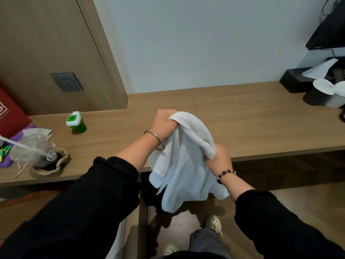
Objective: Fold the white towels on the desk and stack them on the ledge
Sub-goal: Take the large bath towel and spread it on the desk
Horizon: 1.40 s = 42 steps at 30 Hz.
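A white towel (183,165) hangs in the air over the front edge of the wooden desk (252,124). My left hand (163,126) grips its top edge at the far end, above the desk. My right hand (220,156) grips the same edge nearer to me, at the desk's front. The rest of the cloth droops down below the desk edge toward the floor. The higher wooden ledge (104,139) lies to the left.
On the ledge stand a green and white bottle (75,122), a clear plastic cup with a straw (28,150), a brown paper bag (50,165) and a red box (11,116). Black boxes (298,79) and lidded cups (321,92) sit at the desk's far right.
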Each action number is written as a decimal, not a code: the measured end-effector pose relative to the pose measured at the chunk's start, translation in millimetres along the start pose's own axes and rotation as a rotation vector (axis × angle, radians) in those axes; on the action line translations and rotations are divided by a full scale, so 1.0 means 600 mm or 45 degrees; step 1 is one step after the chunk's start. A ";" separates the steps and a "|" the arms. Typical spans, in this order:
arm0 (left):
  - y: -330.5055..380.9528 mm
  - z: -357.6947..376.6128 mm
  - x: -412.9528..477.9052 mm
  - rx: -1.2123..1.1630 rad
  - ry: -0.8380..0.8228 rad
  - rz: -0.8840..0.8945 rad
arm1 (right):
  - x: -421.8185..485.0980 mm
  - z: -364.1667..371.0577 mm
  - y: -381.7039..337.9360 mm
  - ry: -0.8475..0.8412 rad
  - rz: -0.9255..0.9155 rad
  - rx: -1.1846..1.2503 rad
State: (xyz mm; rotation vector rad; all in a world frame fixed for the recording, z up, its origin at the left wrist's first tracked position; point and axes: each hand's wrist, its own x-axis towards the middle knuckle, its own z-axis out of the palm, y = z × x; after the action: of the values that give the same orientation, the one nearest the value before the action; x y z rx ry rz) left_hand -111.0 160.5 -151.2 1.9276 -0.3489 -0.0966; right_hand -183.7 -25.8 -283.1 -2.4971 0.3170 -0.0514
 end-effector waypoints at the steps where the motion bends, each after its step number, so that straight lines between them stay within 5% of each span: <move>1: 0.000 -0.001 0.000 -0.010 0.004 0.002 | -0.004 0.005 0.009 -0.037 0.107 0.004; 7: -0.014 -0.029 0.014 0.133 0.151 0.055 | 0.004 -0.010 0.034 -0.098 0.402 -0.038; 10: -0.037 -0.095 0.035 1.176 -0.060 0.291 | 0.026 -0.059 0.013 -0.042 0.417 -0.034; 13: -0.047 -0.168 0.054 1.801 -0.395 0.416 | 0.056 -0.133 -0.030 -0.473 0.395 -0.163; 15: -0.042 -0.193 0.064 1.784 -0.269 0.427 | 0.085 -0.176 -0.064 -0.513 0.264 -0.364; 17: -0.040 -0.202 0.080 1.767 -0.138 0.399 | 0.118 -0.199 -0.082 -0.226 0.089 -0.443; 21: -0.054 -0.187 0.116 1.975 -0.336 0.120 | 0.142 -0.199 -0.121 -0.195 0.012 -0.641; 27: -0.046 -0.193 0.220 1.879 -0.118 0.184 | 0.240 -0.224 -0.140 -0.007 -0.091 -0.729; 31: -0.053 -0.174 0.344 1.745 0.278 0.110 | 0.364 -0.210 -0.142 0.206 -0.147 -0.631; 34: -0.120 -0.090 0.375 1.517 0.512 -0.298 | 0.454 -0.152 -0.125 0.079 -0.024 -0.536; 39: -0.264 0.110 0.337 1.113 0.187 -0.809 | 0.535 -0.035 -0.067 -0.186 0.121 -0.478; 42: -0.327 0.165 0.314 1.144 -0.015 -0.889 | 0.553 0.001 -0.034 -0.241 0.100 -0.453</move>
State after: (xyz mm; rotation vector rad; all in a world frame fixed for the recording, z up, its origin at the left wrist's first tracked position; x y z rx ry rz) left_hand 84.0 84.0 -350.9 2.8655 0.3681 -0.4712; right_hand 142.9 -88.4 -283.9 -2.8093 0.3705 0.2965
